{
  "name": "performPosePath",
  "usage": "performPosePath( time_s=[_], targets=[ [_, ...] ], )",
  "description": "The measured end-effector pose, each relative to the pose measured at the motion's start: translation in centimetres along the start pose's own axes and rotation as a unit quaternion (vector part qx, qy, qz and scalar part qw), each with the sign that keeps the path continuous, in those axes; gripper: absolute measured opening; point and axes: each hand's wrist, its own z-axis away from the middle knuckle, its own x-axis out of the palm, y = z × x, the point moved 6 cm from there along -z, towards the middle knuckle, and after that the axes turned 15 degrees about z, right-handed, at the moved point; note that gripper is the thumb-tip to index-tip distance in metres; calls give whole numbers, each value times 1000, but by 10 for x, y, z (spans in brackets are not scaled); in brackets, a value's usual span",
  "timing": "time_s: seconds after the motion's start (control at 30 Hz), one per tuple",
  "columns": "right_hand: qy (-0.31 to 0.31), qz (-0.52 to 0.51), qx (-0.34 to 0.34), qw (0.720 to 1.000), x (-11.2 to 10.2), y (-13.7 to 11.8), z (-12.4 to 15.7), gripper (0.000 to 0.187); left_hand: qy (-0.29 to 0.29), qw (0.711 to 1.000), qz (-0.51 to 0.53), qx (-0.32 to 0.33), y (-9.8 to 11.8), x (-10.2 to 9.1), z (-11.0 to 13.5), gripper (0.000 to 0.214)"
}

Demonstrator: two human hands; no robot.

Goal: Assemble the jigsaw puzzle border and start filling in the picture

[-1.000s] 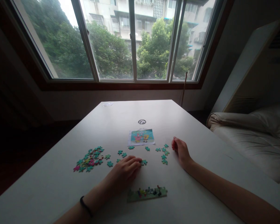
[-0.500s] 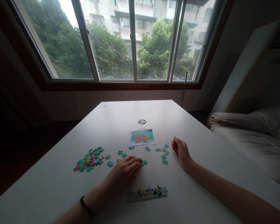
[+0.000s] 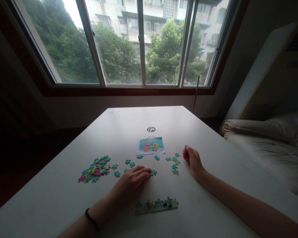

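Note:
My left hand (image 3: 135,178) rests on the white table with its fingers together and bent. Its fingertips are at the left edge of a teal puzzle piece (image 3: 153,172), which lies flat. To the right, my right hand (image 3: 193,162) is curled in a loose fist, with no object visible in it. It sits just beside a small group of teal pieces (image 3: 174,167). Closest to me is a joined strip of puzzle (image 3: 157,207), pale green with coloured figures. A reference picture (image 3: 151,145) of cartoon figures lies beyond my hands.
A heap of loose puzzle pieces (image 3: 95,170) is on the left, with several single pieces (image 3: 128,162) strewn between it and my left hand. The white table (image 3: 89,205) has a round hole (image 3: 151,129) farther back. A pale sofa (image 3: 263,142) stands at the right.

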Motion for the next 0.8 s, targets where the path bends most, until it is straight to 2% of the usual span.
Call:
performPosePath(
  time_s=[0.23, 0.37, 0.43, 0.5, 0.57, 0.63, 0.8],
  targets=[
    [-13, 11, 0, 1000, 2, -1, 0, 36, 10, 1000, 2, 4, -1, 1, 0, 21],
    [-83, 51, 10, 995, 2, -9, -12, 33, 13, 1000, 3, 4, -1, 2, 1, 23],
    [-167, 133, -14, 977, 5, -19, -18, 27, 8, 1000, 3, -2, -2, 2, 1, 22],
    [-242, 228, -89, 939, 8, -32, -18, 19, 6, 1000, 0, -4, -2, 2, 1, 22],
    [-292, 278, -162, 901, 9, -42, -14, 14, 7, 1000, -3, 2, -1, 1, 0, 22],
    [-308, 301, -205, 879, 9, -47, -10, 12, 10, 1000, -4, 7, 0, 1, 0, 22],
    [-294, 331, -239, 864, 7, -42, -9, 11, 13, 1000, 2, 7, 0, 0, 0, 23]
  ],
)
